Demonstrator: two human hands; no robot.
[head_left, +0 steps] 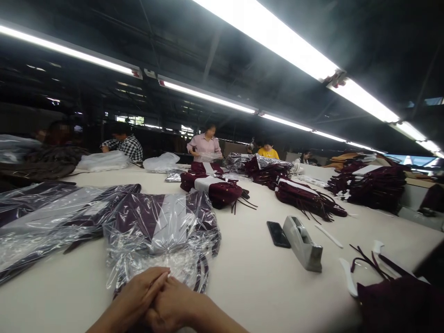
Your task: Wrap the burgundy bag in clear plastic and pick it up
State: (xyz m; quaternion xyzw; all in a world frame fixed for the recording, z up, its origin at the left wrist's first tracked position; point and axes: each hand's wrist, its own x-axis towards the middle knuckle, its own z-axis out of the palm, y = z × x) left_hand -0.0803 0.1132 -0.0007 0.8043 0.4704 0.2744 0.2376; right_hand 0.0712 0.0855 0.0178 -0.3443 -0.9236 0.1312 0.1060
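A folded maroon garment (pixel 137 215) with a pale band across it lies inside a clear plastic bag (pixel 187 231) on the table in front of me. My left hand (pixel 144 286) and my right hand (pixel 175 300) meet at the bag's near end. Both are closed, with fingers pressed together on the gathered plastic. Their overlap hides the exact grip and part of the near edge. Dark cords show through the film to the right of my hands.
Another bagged garment (pixel 65 208) lies at left. Right of centre are a tape dispenser (pixel 305 245) and a black phone (pixel 278 234). Maroon garments (pixel 218 189) are stacked farther back, with a taller pile (pixel 371 185) at right. Several people work across the white table (pixel 249 273).
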